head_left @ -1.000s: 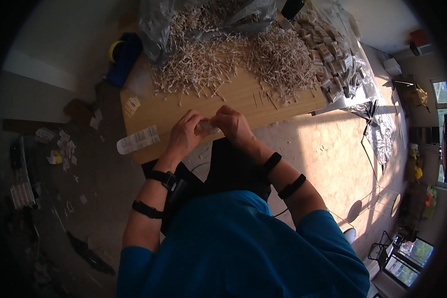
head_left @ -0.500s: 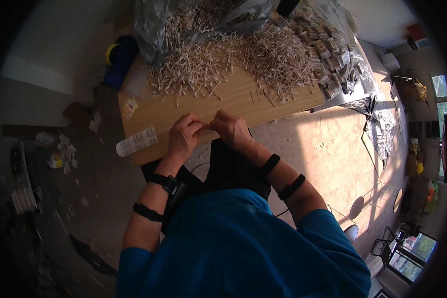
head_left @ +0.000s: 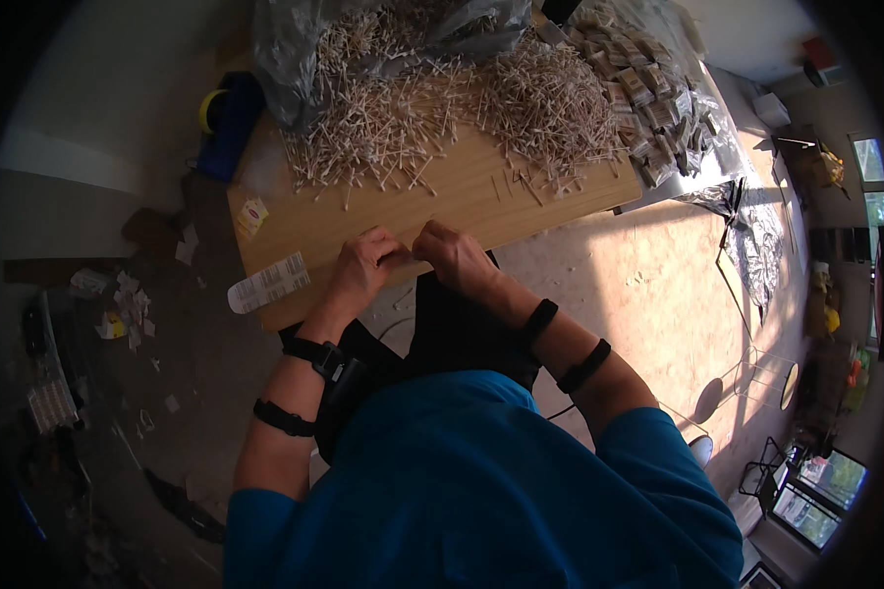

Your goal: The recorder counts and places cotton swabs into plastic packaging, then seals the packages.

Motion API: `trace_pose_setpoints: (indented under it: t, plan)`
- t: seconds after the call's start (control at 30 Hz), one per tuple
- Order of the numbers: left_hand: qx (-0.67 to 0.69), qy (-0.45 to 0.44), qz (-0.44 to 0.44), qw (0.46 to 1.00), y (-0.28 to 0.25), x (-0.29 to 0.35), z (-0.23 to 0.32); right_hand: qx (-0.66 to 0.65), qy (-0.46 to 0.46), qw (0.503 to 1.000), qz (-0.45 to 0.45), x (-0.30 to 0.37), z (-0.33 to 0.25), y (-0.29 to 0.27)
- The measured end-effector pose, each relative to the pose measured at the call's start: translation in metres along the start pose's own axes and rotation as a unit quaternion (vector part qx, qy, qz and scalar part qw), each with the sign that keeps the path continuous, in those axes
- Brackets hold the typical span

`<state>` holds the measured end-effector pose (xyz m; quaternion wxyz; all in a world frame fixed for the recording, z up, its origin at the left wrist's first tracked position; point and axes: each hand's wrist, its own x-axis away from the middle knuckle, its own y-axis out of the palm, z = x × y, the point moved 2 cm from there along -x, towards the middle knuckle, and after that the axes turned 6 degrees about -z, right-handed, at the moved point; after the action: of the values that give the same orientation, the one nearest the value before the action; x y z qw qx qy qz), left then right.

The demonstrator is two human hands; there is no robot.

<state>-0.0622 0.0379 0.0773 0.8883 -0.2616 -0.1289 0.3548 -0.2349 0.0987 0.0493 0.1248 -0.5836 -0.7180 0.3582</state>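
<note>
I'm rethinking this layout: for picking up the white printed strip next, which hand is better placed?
Probably the left hand: it is nearer the white printed strip, which lies to its left on the table. The right hand is farther, beyond the left.

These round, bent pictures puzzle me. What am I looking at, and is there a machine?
No robot here: these are a person's bare left hand and bare right hand. Every picture comes from a fisheye camera worn on the person's head, looking down, which bends straight edges. On the light-brown wooden table lie heaps of thin, white-tipped sticks resembling cotton swabs, beside a crumpled grey plastic bag and a white printed strip. Small brownish packets are piled rightward. The fingertips nearly meet; anything held is too small to make out.
</note>
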Motion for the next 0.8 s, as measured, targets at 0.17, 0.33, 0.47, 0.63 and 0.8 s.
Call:
trace_pose_setpoints:
  t: [0.17,0.33,0.47,0.63,0.8]
  plan:
    - [-0.034,0.010,0.006,0.999,0.005,0.007,0.006,0.009,0.009,1.000,-0.006,0.007,-0.001,0.004]
    - [-0.028,0.011,0.023,0.999,0.004,0.001,0.001,0.002,0.025,1.000,-0.010,-0.004,-0.012,-0.012]
    - [0.003,-0.009,-0.010,1.000,-0.002,-0.004,0.002,0.041,0.006,0.999,-0.031,-0.003,-0.001,-0.010]
    - [-0.003,-0.037,0.009,0.999,-0.026,-0.003,0.027,0.060,0.021,0.998,0.021,-0.014,-0.034,-0.029]
    - [0.002,0.038,0.215,0.976,-0.076,0.021,0.080,-0.193,0.156,0.956,0.158,-0.021,-0.066,-0.059]
